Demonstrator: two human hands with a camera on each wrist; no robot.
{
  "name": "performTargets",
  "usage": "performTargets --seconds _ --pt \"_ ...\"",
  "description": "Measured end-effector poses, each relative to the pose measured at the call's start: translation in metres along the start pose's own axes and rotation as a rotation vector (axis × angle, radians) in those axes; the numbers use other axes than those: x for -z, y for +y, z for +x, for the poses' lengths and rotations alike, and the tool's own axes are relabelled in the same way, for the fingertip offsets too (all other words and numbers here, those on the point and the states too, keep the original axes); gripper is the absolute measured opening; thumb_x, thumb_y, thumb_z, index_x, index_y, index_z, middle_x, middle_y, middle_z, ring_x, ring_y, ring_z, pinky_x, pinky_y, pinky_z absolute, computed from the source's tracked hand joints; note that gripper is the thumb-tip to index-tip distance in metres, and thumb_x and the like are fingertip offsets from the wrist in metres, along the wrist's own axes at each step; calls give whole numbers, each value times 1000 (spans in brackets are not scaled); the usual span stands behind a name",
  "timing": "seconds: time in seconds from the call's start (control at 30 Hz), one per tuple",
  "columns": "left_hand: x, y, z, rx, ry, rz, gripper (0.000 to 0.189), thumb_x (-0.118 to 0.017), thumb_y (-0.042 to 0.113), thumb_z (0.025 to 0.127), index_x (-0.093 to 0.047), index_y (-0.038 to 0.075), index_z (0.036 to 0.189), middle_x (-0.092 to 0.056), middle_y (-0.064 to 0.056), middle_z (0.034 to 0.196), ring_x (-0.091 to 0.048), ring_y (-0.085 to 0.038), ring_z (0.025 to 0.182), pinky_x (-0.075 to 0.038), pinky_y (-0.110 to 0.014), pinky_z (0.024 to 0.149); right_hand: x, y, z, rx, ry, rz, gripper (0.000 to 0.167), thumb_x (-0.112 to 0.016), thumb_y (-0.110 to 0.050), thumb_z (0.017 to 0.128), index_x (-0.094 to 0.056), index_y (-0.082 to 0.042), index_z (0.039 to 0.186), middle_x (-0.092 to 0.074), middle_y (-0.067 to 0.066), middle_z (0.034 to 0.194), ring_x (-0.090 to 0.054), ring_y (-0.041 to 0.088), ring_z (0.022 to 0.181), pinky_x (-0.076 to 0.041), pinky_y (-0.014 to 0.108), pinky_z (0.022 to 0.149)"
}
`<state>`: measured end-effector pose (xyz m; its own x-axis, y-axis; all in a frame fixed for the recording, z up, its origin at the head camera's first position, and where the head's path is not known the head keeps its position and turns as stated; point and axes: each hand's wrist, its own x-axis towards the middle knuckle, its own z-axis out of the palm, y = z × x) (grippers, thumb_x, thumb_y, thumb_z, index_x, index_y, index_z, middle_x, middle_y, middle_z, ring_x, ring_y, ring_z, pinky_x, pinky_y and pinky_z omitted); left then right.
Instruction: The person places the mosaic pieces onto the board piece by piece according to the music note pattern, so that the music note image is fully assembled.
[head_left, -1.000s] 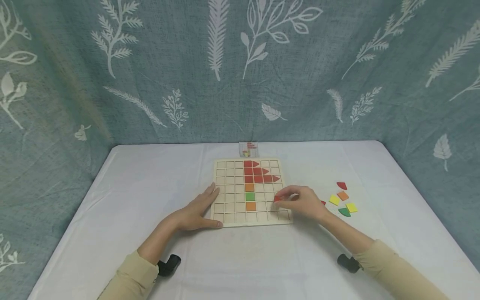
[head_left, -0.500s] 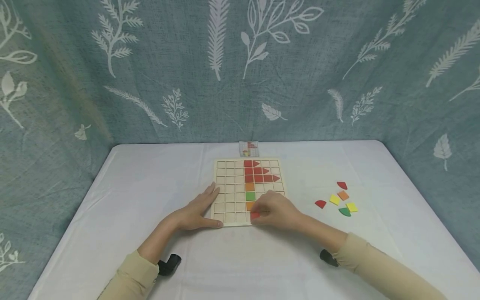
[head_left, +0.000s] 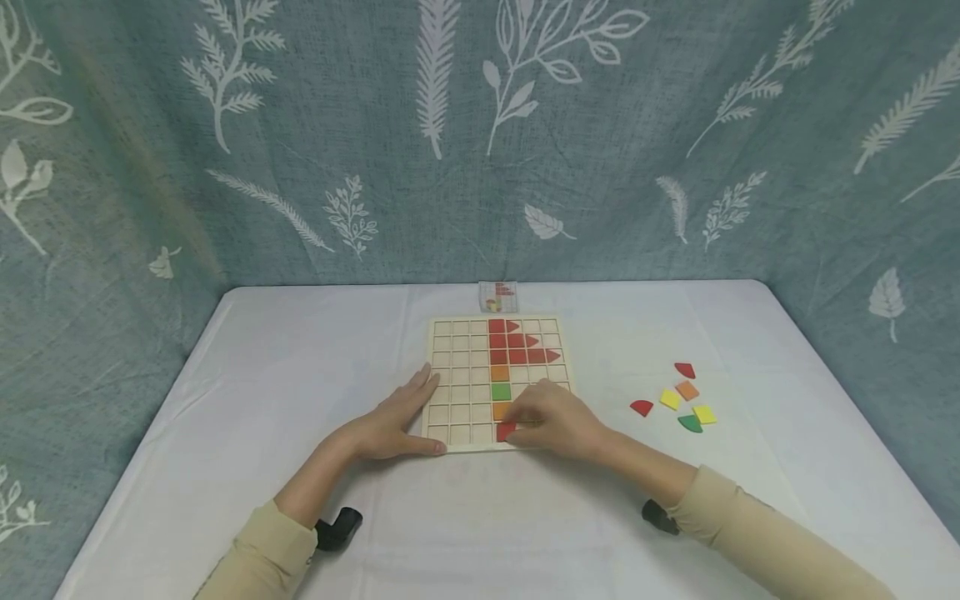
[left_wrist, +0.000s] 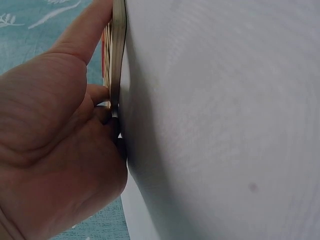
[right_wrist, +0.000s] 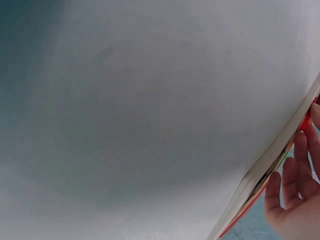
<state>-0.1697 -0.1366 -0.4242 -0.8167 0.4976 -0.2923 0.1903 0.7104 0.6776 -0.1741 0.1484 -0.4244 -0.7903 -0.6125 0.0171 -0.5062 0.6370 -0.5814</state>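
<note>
A wooden grid board (head_left: 459, 414) lies on the table. Its fourth column carries red, orange and green square tiles, and red tiles with pointed ends run right along the top three rows. My left hand (head_left: 393, 421) rests at the board's left edge, fingers and thumb stretched out; the left wrist view shows this hand (left_wrist: 55, 130) beside the board's edge (left_wrist: 119, 50). My right hand (head_left: 558, 421) pinches a red square tile (head_left: 506, 432) at the bottom row, below an orange tile (head_left: 500, 411). In the right wrist view the red tile (right_wrist: 306, 121) is partly hidden by fingers.
A small picture card (head_left: 498, 297) stands behind the board. Loose pieces lie to the right: a red quarter-round (head_left: 641, 407), another red one (head_left: 685, 370), an orange square (head_left: 687, 390), yellow squares (head_left: 670, 400) and a green quarter-round (head_left: 690, 423).
My right hand has carried the red square tile left across the board to the bottom of the fourth column; the tile has shifted slightly further left since. My left hand has stayed put.
</note>
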Motion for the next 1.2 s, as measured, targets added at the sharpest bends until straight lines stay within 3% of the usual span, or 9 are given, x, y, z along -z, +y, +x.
performTargets --seconds 0.23,0.4,0.6,0.97,1.2 --pt "-1 1 1 -2 5 4 106 -77 42 81 -13 2 156 1 -15 163 -1 -34 148 -9 -54 118 -2 1 0 23 16 12 18 -79 -21 82 -76 -20 100 -67 -16 93 -51 7 89 -45 29 79" --pt "-1 1 0 -10 9 10 106 -77 42 82 -14 1 155 1 -16 162 -1 -35 148 -8 -54 118 -1 3 -2 -10 7 43 20 -79 -22 83 -76 -20 103 -66 -17 96 -52 6 92 -46 30 81" --pt "-1 2 -1 0 5 10 106 -77 43 81 -13 1 155 2 -15 163 -1 -35 148 -9 -54 118 9 7 -10 -78 51 164 21 -78 -19 84 -75 -19 104 -68 -14 98 -57 9 97 -50 33 83" --pt "-1 -2 1 10 13 5 108 -78 44 80 -14 3 156 2 -14 163 -1 -34 148 -9 -55 117 34 38 -53 -329 194 219 18 -77 -25 85 -73 -19 103 -67 -7 102 -58 16 96 -51 36 86" --pt "-2 -4 0 2 9 -5 107 -77 43 81 -13 3 156 2 -14 163 -1 -34 148 -9 -55 117 54 69 -90 -357 317 116 15 -74 -12 86 -72 -10 101 -70 0 99 -62 19 90 -55 33 80"
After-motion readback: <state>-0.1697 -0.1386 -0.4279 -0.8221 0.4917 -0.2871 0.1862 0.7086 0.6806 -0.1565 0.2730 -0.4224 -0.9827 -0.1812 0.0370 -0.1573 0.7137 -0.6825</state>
